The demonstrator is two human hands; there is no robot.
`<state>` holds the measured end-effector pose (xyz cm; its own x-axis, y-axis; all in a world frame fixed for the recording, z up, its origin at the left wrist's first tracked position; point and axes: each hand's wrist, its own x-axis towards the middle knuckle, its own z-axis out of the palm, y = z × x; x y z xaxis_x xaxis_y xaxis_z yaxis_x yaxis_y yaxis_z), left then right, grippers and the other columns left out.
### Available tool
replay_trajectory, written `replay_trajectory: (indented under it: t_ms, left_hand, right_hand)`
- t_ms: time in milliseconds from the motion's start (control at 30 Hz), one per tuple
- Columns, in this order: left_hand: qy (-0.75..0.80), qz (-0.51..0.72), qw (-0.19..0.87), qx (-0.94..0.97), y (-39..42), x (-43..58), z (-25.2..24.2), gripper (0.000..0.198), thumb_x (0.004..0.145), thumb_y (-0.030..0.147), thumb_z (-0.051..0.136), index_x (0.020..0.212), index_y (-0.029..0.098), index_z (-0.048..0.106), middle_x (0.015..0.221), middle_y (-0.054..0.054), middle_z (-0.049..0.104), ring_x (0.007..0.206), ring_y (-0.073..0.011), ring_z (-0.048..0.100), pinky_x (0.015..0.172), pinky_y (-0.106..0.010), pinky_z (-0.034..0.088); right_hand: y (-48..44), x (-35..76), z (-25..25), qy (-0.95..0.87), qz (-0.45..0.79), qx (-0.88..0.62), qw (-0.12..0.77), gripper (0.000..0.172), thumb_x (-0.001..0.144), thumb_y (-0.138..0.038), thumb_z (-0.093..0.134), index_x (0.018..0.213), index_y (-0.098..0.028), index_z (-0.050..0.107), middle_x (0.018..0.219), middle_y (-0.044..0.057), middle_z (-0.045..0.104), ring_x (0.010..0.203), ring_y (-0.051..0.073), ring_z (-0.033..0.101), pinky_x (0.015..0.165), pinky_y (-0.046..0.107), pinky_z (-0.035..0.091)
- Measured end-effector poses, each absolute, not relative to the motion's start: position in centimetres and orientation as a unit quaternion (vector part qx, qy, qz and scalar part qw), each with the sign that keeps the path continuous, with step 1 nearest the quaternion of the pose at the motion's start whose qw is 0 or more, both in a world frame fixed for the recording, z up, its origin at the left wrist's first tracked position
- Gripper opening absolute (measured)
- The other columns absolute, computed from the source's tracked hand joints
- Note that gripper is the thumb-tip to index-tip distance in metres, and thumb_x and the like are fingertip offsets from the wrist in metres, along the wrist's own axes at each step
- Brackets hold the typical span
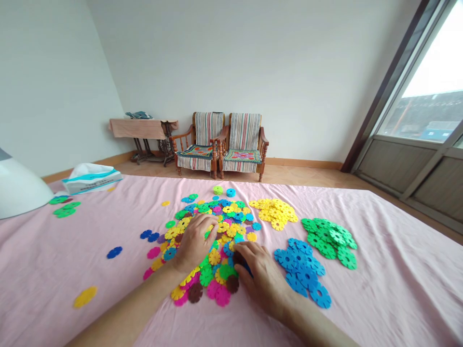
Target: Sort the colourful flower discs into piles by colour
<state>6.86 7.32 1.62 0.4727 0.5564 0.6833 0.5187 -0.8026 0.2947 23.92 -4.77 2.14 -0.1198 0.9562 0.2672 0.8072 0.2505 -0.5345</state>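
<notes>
Pink sheet [379,289] | mixed plastic discs [206,275] ctr | yel pile [274,213], grn pile [328,239], blu pile [300,265] | tissue pk [92,178]

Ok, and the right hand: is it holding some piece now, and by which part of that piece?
The right hand seems to hold a dark plastic flower-shaped disc at its edge, under the fingertips. The fingers hide much of the disc, so the exact hold cannot be told.
</notes>
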Motion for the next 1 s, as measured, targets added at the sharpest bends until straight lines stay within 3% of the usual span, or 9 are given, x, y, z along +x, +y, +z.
replay_trajectory:
  t_ms: [300,433,600,667,833,1000]
  left_hand:
    - [0.214,0.392,0.149,0.882,4.4,8.3,2.1,0.011,0.092,0.018,0.049,0.087,0.02,0.059,0.093,-0.003,0.065,0.093,-0.0155,0.059,0.084,-0.03,0.048]
    - [0.233,0.38,0.157,0.881,4.7,8.2,1.5,0.012,0.092,0.02,0.05,0.093,0.021,0.061,0.096,-0.003,0.066,0.096,-0.0164,0.06,0.086,-0.031,0.048]
    - [0.276,0.38,0.139,0.872,5.5,8.0,1.0,0.012,0.09,0.02,0.051,0.092,0.02,0.063,0.093,-0.003,0.067,0.093,-0.0176,0.061,0.084,-0.033,0.049]
    - [0.267,0.373,0.134,0.879,5.6,8.0,0.9,0.012,0.089,0.018,0.051,0.088,0.02,0.063,0.092,-0.003,0.067,0.091,-0.0173,0.061,0.084,-0.033,0.049]
    - [0.238,0.341,0.112,0.902,5.1,8.0,1.1,0.015,0.091,0.02,0.05,0.091,0.02,0.065,0.094,-0.004,0.068,0.093,-0.0177,0.06,0.085,-0.034,0.047]
    - [0.111,0.225,0.086,0.964,4.0,8.2,2.2,0.032,0.091,0.039,0.053,0.117,0.022,0.061,0.116,-0.007,0.065,0.111,-0.0233,0.055,0.096,-0.04,0.041]
  right_hand:
    - [-3.4,24.6,-0.6,-0.639,0.103,-0.629,0.43,0.005,0.085,-0.021,0.051,0.086,-0.02,0.056,0.081,0.002,0.062,0.072,0.015,0.057,0.066,0.026,0.043]
    - [-3.1,25.2,0.0,-0.648,0.108,-0.619,0.431,0.014,0.085,-0.021,0.047,0.073,-0.02,0.053,0.072,0.0,0.06,0.064,0.012,0.055,0.059,0.023,0.039]
    - [-1.8,29.2,0.9,-0.58,0.065,-0.717,0.382,0.018,0.078,-0.026,0.05,0.061,-0.02,0.054,0.055,-0.001,0.058,0.052,0.014,0.053,0.05,0.024,0.034]
    - [-1.1,31.4,0.7,-0.533,0.072,-0.741,0.402,0.018,0.077,-0.029,0.05,0.063,-0.02,0.059,0.057,0.001,0.063,0.054,0.016,0.058,0.05,0.025,0.037]
    - [0.1,34.7,-0.2,-0.424,0.114,-0.721,0.537,0.032,0.078,-0.036,0.049,0.094,-0.014,0.066,0.087,0.012,0.073,0.077,0.022,0.069,0.067,0.032,0.05]
    - [-0.6,32.8,0.1,-0.495,0.105,-0.693,0.514,0.025,0.08,-0.031,0.047,0.09,-0.016,0.065,0.087,0.01,0.073,0.082,0.022,0.068,0.074,0.034,0.05]
